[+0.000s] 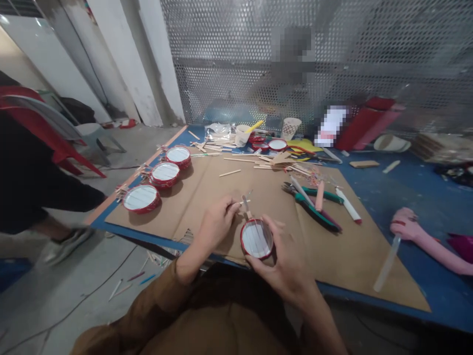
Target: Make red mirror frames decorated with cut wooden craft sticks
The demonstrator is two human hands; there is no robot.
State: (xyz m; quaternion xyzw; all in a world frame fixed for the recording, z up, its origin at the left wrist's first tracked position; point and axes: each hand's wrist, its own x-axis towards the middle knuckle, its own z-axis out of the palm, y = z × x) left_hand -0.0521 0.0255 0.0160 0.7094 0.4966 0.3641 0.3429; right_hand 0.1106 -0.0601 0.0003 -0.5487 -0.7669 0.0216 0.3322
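A brown top [221, 325] lies nearest the camera, and just beyond it the right hand [286, 254] grips a red-rimmed disc [256, 239] by its sides, thumb low and fingers curled round the far edge. The disc is over the near edge of the cardboard [207, 185], pale face up, with a wooden piece [247, 207] rising from its far rim. Beside it, the left hand [219, 217] pinches a thin stick [244, 202] between thumb and fingers. To the right, green-handled pliers [318, 212] lie among pens, near a red-ended marker [349, 206]; farther right is a pink glue gun [417, 231]. Three similar discs [141, 198] stand in a slanting row to the left. Beyond are loose sticks [279, 160], a cup [243, 135] holding a yellow handle [254, 126], another cup [290, 128] and a lit phone [331, 125], all on the blue table [439, 197].
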